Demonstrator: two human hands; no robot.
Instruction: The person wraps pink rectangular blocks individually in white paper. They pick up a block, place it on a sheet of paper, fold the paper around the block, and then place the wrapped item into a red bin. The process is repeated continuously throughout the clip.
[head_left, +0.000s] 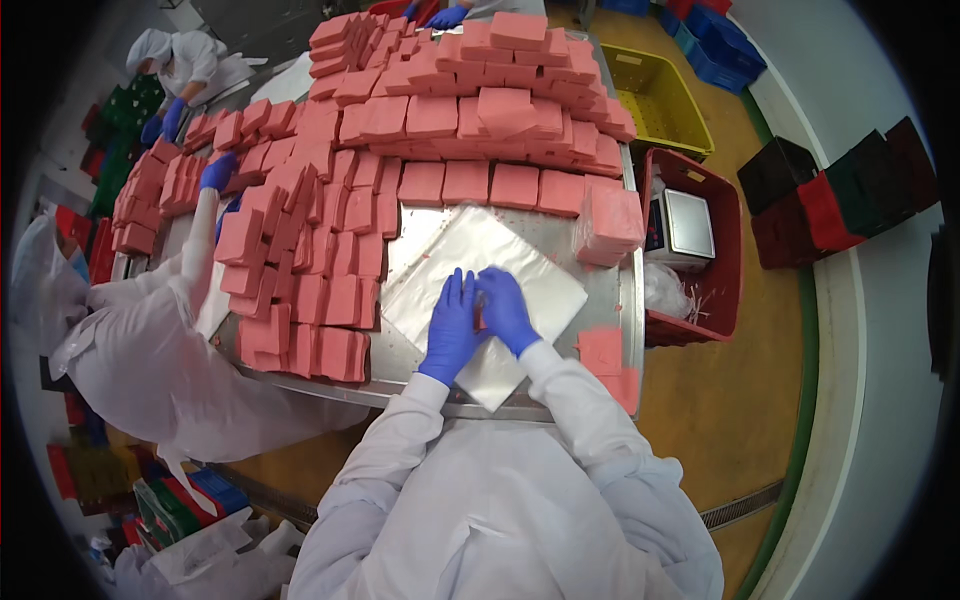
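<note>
My left hand (452, 326) and my right hand (507, 309), both in blue gloves, meet over a stack of clear plastic sheets or bags (532, 262) lying turned cornerwise on the steel table (409, 367). The left fingers point straight away from me; the right fingers are bent and slightly blurred beside them. A little pinkish material shows between the hands, and whether they grip it cannot be made out. Behind the plastic runs a row of pink square slabs (514, 186). A plastic-wrapped stack of slabs (609, 225) stands to the right, and loose flat pink pieces (600, 351) lie nearer me.
High piles of pink slabs (431, 116) cover the table's far side and left. A red crate (731, 285) holding a scale (686, 223) adjoins the right edge, near a yellow crate (694, 112). Co-workers (150, 300) stand at the left; another's gloved hand (448, 16) shows at the far side.
</note>
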